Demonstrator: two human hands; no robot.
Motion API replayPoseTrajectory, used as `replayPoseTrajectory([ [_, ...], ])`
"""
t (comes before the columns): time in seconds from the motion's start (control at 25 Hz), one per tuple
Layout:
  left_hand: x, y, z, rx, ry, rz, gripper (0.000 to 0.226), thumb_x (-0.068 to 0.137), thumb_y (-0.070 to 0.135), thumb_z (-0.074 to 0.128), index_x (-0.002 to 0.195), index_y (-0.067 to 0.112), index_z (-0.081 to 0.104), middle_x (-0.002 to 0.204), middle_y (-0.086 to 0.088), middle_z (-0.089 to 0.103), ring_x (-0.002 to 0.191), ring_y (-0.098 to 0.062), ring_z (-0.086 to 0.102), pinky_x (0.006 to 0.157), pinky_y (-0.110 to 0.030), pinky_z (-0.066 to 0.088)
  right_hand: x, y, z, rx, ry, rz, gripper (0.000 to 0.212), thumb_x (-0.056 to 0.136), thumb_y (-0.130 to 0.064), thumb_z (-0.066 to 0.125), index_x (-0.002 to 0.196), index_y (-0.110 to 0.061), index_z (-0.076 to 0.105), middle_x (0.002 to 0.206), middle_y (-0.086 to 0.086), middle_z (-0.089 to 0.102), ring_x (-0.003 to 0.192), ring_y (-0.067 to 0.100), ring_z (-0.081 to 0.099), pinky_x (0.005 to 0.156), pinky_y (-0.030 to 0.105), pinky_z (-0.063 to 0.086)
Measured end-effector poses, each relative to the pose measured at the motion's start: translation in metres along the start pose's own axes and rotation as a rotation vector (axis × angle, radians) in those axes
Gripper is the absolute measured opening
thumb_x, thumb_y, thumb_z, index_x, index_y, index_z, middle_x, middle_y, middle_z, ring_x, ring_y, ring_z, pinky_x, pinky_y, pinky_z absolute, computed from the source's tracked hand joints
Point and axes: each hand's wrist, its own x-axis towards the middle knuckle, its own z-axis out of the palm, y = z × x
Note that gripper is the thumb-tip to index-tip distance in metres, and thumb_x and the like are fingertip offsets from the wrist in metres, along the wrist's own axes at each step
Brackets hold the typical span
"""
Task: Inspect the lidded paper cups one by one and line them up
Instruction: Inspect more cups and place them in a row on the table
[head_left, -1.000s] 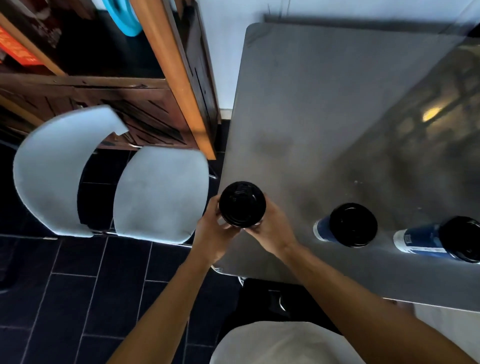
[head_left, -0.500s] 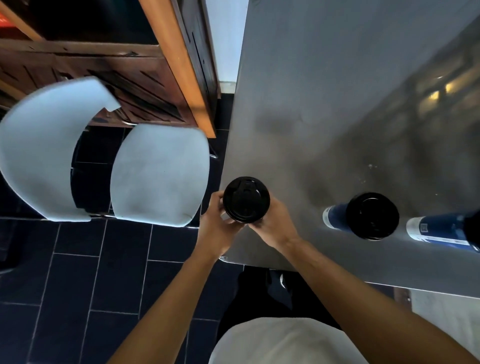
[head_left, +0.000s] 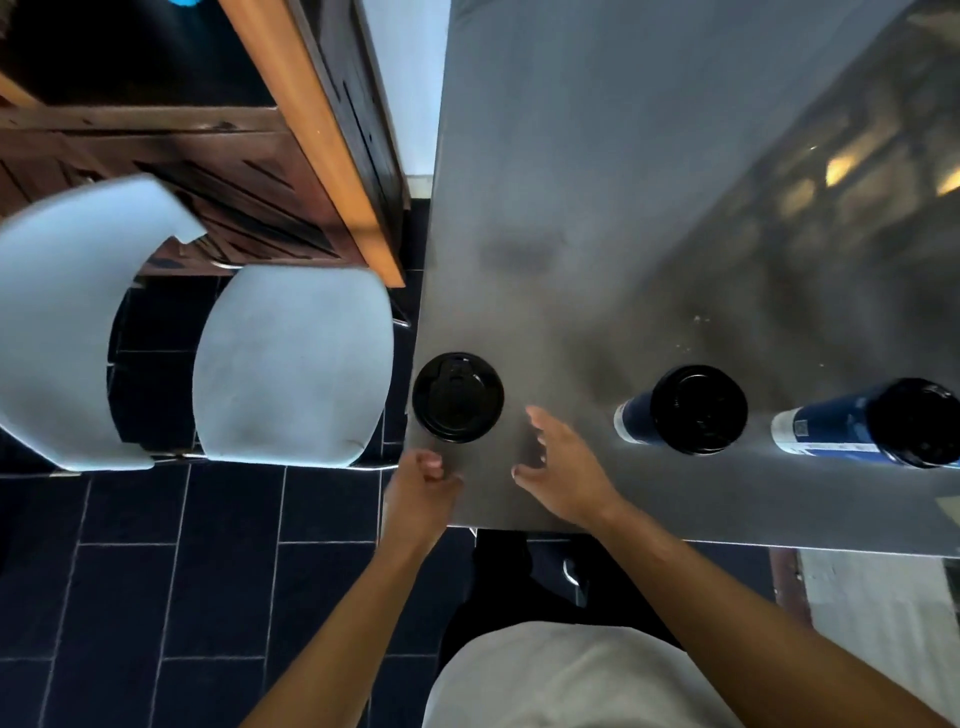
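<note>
Neither of my hands grips anything: my left hand (head_left: 418, 486) is loosely curled at the table's near left corner, just below the nearest cup, and my right hand (head_left: 563, 467) hangs spread open over the tabletop, right of that cup and apart from it.

Largest item: one grey metal table (head_left: 623, 182), filling the upper right of the frame. One pale chair (head_left: 291, 364) stands at mid left on the dark tiled floor (head_left: 156, 597), with wooden shelving (head_left: 208, 156) above it at upper left.

Cups counted: three, all lidded in black, in a row across the middle of the frame. Left cup (head_left: 457, 397) sits at the table's left edge. Middle cup (head_left: 685, 410) and right cup (head_left: 883, 423) show dark blue walls. Lids are shut, so I cannot tell the contents.
</note>
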Motion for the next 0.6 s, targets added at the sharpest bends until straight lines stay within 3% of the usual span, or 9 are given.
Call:
replayPoseTrajectory([
  [0.08,-0.017,-0.012,0.015,0.067,-0.134,0.005,0.012,0.085,0.017,0.071,0.095,0.021,0.064,0.091,0.005,0.071,0.087,-0.018,0.071,0.073,-0.033,0.057,-0.022,0.030,-0.015,0.003,0.015,0.041,0.070,0.085,-0.023,0.073,0.149,-0.023,0.046,0.144,-0.001,0.055,0.134,0.016,0.054,0.110,0.034,0.047],
  [0.2,-0.040,-0.006,0.041,0.167,-0.263,0.160,0.010,0.087,0.018,0.069,0.093,0.025,0.066,0.091,0.007,0.071,0.089,-0.015,0.069,0.085,-0.036,0.058,-0.055,0.071,-0.051,0.066,0.092,0.107,0.042,0.088,-0.016,0.072,0.128,-0.022,0.062,0.121,-0.007,0.066,0.113,0.006,0.064,0.085,0.004,0.043],
  [0.32,-0.052,0.029,0.073,0.164,-0.229,0.302,0.023,0.088,0.021,0.072,0.108,0.028,0.063,0.099,0.008,0.070,0.093,-0.012,0.070,0.088,-0.031,0.057,-0.072,0.104,-0.093,0.155,0.231,0.141,0.035,0.086,-0.011,0.074,0.119,-0.018,0.064,0.112,0.003,0.072,0.102,0.020,0.072,0.080,0.018,0.048],
  [0.4,-0.056,0.059,0.095,0.171,-0.178,0.330,0.048,0.086,0.017,0.075,0.129,0.025,0.055,0.114,0.001,0.068,0.103,-0.015,0.068,0.095,-0.037,0.056,-0.079,0.112,-0.122,0.184,0.260,0.117,0.053,0.085,-0.009,0.073,0.134,-0.017,0.055,0.120,0.005,0.067,0.101,0.020,0.067,0.083,0.024,0.046],
  [0.48,-0.061,0.091,0.118,0.158,-0.180,0.356,0.086,0.081,0.006,0.076,0.154,0.024,0.033,0.141,-0.006,0.053,0.127,-0.021,0.055,0.103,-0.046,0.052,-0.084,0.110,-0.149,0.199,0.284,0.061,0.073,0.084,-0.009,0.074,0.149,-0.019,0.042,0.131,0.002,0.057,0.108,0.018,0.059,0.088,0.028,0.044],
  [0.56,-0.071,0.117,0.141,0.124,-0.168,0.391,0.108,0.075,-0.003,0.071,0.162,0.024,0.014,0.154,-0.007,0.039,0.139,-0.022,0.041,0.106,-0.051,0.049,-0.080,0.107,-0.170,0.190,0.262,-0.084,0.089,0.081,-0.006,0.076,0.157,-0.019,0.032,0.142,0.003,0.053,0.122,0.020,0.056,0.096,0.033,0.047],
  [0.6,-0.079,0.129,0.151,0.118,-0.148,0.405,0.108,0.073,-0.002,0.070,0.162,0.023,0.014,0.153,-0.007,0.042,0.138,-0.022,0.043,0.106,-0.048,0.048,-0.076,0.104,-0.177,0.168,0.221,-0.153,0.094,0.079,-0.007,0.077,0.159,-0.018,0.029,0.147,0.004,0.052,0.125,0.020,0.056,0.100,0.036,0.049],
])
